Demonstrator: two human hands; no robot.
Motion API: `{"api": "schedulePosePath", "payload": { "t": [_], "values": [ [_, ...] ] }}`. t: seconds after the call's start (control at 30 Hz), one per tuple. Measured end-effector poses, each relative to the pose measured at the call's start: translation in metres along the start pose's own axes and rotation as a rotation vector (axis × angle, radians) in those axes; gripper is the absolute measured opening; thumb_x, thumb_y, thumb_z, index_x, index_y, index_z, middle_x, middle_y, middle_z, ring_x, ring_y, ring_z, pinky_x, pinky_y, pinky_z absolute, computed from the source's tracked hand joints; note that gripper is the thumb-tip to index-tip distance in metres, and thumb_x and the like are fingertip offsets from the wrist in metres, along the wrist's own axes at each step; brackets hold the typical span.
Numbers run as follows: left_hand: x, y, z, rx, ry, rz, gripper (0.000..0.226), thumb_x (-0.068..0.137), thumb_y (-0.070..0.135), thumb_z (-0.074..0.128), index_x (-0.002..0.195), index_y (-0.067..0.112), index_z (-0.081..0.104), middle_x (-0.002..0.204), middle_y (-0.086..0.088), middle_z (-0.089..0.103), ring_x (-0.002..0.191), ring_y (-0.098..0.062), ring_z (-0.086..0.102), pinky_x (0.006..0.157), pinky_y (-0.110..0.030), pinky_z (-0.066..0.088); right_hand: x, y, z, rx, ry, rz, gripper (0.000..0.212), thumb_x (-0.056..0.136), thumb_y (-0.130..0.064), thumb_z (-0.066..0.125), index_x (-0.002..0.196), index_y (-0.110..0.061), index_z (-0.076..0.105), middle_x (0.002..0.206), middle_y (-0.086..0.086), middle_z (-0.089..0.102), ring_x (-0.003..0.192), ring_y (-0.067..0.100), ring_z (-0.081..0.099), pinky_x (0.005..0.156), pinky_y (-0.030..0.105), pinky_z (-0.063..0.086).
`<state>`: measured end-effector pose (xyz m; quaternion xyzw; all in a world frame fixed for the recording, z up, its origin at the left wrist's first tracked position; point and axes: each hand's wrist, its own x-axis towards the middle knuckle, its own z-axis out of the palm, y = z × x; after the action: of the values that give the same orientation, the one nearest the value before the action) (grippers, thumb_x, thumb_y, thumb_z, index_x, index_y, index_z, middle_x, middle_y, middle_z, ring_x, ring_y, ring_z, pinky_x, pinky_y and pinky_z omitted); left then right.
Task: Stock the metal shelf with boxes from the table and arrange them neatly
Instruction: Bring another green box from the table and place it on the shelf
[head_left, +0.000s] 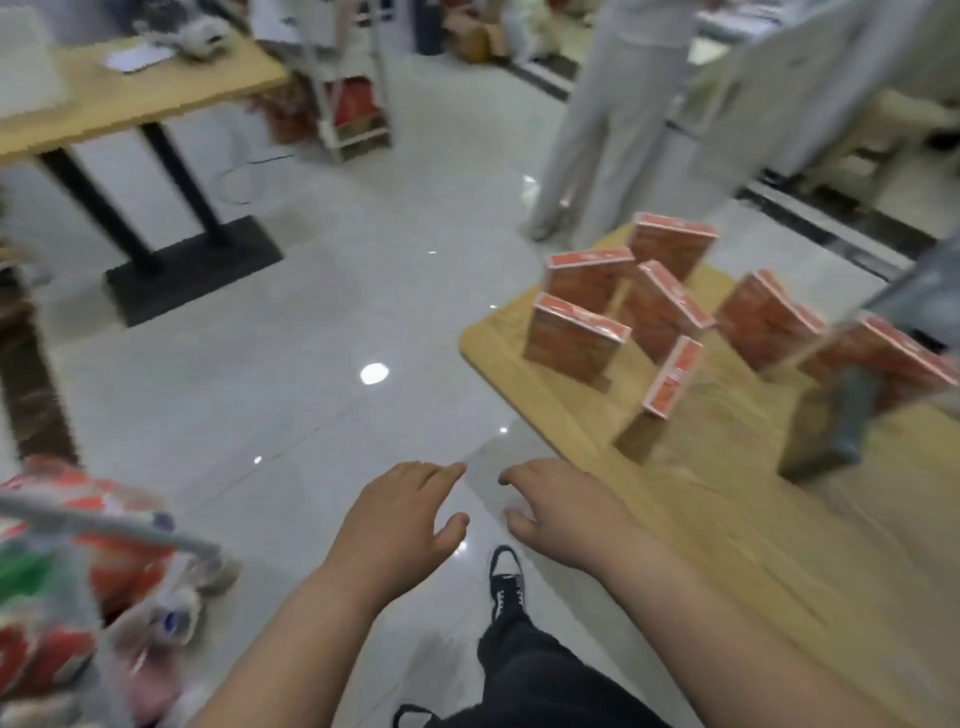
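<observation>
Boxes (574, 338): red, flat, carton-type, a loose cluster standing on edge on the bench (701, 519), right of centre, angled every which way, some touching. The nearest box (672, 376) shows edge-on and leans a bit. My read: light and stiff, and the shiny surface suggests film wrap, so possibly slick. Standing on narrow edges they'll likely topple domino-style if bumped. Best hold is across the two broad faces, thumb one side and fingers the other, low-to-mid height; or clamp a couple together between both palms. Start with an outer box, not one from the middle. Left grip (400, 514) and right grip (561, 519) both empty, fingers loosely spread, palms down, over the floor and bench corner, well short of the boxes. Metal shelf (130, 530) looks to be lower left: grey rail with red packs behind it, too blurred to read the layout. Further out: another person in light trousers (597, 130) beyond the bench, a second bench (156, 88) upper left, glossy tiled floor (311, 338).
</observation>
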<state>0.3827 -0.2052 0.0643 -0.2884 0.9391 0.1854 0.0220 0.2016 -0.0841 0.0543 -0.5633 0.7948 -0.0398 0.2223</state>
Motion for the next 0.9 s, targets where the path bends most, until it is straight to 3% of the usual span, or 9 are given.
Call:
{"api": "schedulePosePath", "payload": {
  "t": [0.17,0.4,0.67,0.77,0.9],
  "values": [
    [0.035,0.062,0.022,-0.019,-0.075,0.204,0.058,0.095,0.049,0.048,0.150,0.031,0.037,0.143,0.010,0.051,0.129,-0.013,0.046,0.102,-0.029,0.040,-0.065,0.063,0.007,0.088,0.067,0.250,0.040,0.093,-0.041,0.049,0.130,-0.028,0.055,0.119,-0.003,0.060,0.112,0.019,0.055,0.082,0.038,0.053],
    [0.083,0.171,0.052,-0.010,-0.160,0.415,0.056,0.096,0.047,0.048,0.148,0.033,0.038,0.142,0.011,0.051,0.131,-0.012,0.043,0.102,-0.028,0.040,-0.140,0.167,0.003,0.223,0.197,0.556,0.046,0.093,-0.042,0.052,0.137,-0.029,0.054,0.134,-0.003,0.057,0.125,0.019,0.051,0.097,0.037,0.047],
    [0.167,0.301,0.105,0.076,-0.241,0.511,0.054,0.095,0.045,0.047,0.147,0.031,0.039,0.136,0.007,0.053,0.124,-0.017,0.048,0.092,-0.034,0.048,-0.175,0.308,-0.021,0.300,0.326,0.757,0.044,0.094,-0.043,0.051,0.134,-0.026,0.052,0.133,-0.001,0.055,0.117,0.020,0.055,0.084,0.036,0.052],
    [0.197,0.333,0.128,0.127,-0.274,0.482,0.055,0.096,0.044,0.047,0.148,0.029,0.038,0.136,0.005,0.054,0.123,-0.018,0.050,0.090,-0.034,0.048,-0.165,0.355,-0.033,0.370,0.398,0.824,0.059,0.089,-0.048,0.057,0.140,-0.023,0.044,0.132,0.004,0.052,0.120,0.025,0.052,0.091,0.040,0.050],
    [0.222,0.355,0.155,0.174,-0.330,0.417,0.056,0.095,0.043,0.046,0.148,0.028,0.037,0.136,0.002,0.054,0.121,-0.020,0.051,0.088,-0.034,0.048,-0.139,0.402,-0.046,0.531,0.371,0.948,0.098,0.077,-0.068,0.065,0.150,-0.015,0.027,0.144,0.010,0.039,0.131,0.030,0.045,0.100,0.047,0.047]
  ]
}}
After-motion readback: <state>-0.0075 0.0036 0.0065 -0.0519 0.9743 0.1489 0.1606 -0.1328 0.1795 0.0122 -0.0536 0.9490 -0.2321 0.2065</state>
